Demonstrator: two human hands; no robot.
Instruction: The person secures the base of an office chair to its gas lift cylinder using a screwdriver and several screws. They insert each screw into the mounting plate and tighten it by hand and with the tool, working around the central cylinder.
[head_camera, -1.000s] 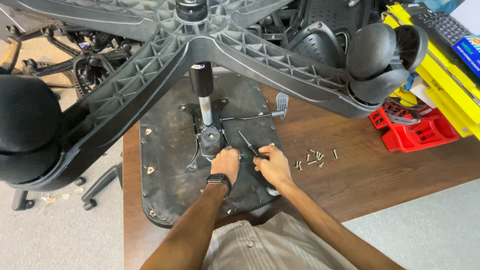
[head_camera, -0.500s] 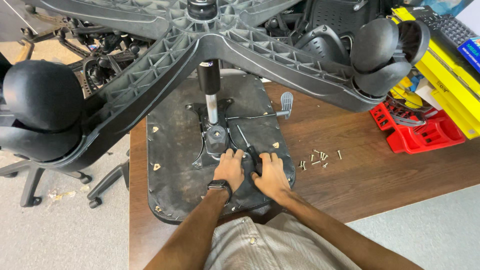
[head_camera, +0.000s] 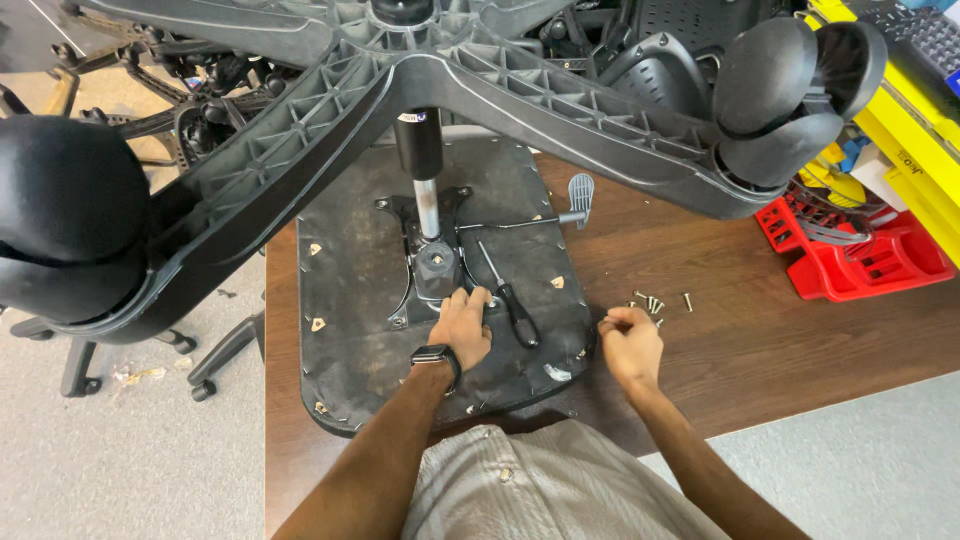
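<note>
So there's an office chair flipped upside down on a brown wood-grain table (head_camera: 760, 330). The underside of the seat (head_camera: 350, 340) is a flat rounded-rectangle panel covered in dull black fabric, a bit scuffed and dusty, with small pale tabs dotted around its edge. In the middle sits a black metal mounting plate (head_camera: 420, 270) with a shiny steel gas cylinder (head_camera: 428, 205) rising up into the ribbed grey plastic star base (head_camera: 560, 110), which fills the top of the view. Its big smooth black casters (head_camera: 790, 90) hang out at the arm ends.

The left hand (head_camera: 461, 328), with a black smartwatch on the wrist, lies palm-down on the seat with its fingers curled against the lower edge of the mounting plate, gripping nothing I can make out. Just to its right lies a screwdriver (head_camera: 508, 297) with a thin metal shaft and chunky black handle, loose on the fabric. Further up from it is a grey paddle lever (head_camera: 579, 190) on a thin rod.

The right hand (head_camera: 628, 345) is off the seat's right edge, over the table, fingers pinched loosely together. Can't tell if there's a screw in there. A little heap of small silvery screws (head_camera: 655, 301) sits just beyond its fingertips.

Far right of that hand there's a red plastic tray (head_camera: 870, 265) and yellow bins. To the left of the table is grey carpet with more black chair parts scattered around.
</note>
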